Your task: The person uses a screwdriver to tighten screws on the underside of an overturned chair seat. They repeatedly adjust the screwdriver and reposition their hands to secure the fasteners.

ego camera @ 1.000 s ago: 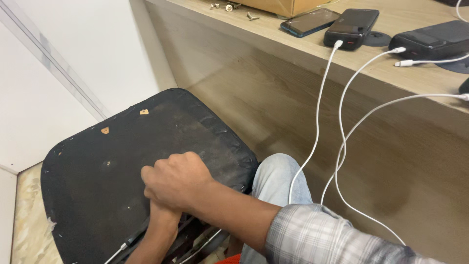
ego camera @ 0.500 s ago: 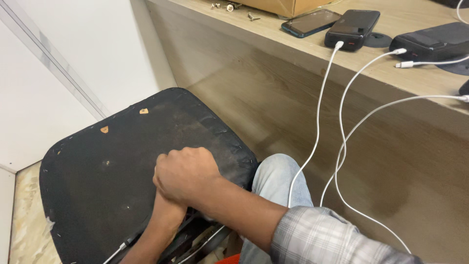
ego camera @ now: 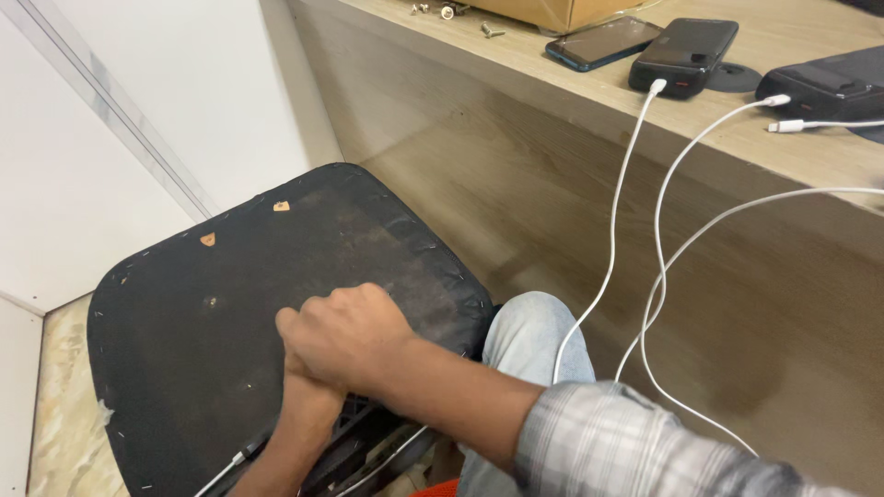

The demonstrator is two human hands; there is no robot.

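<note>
Head view. The right hand (ego camera: 345,336) is closed into a fist, knuckles up, and rests on the black fabric-covered underside of an upturned seat pad (ego camera: 230,304), near the pad's edge closest to the person. The left hand (ego camera: 304,398) lies directly beneath the right fist and is largely covered by it; whether its fingers are open or curled cannot be told, nor whether either hand grips anything. The pad spreads out ahead and to the left of both hands, its border lined with staples; 2 small tan patches (ego camera: 281,206) sit on its far side, well apart from the hands. Just right of the right forearm is a knee in light blue denim (ego camera: 534,331). Further right, 3 white cables (ego camera: 612,239) hang from dark devices on the light wooden shelf (ego camera: 589,87) above.
</note>
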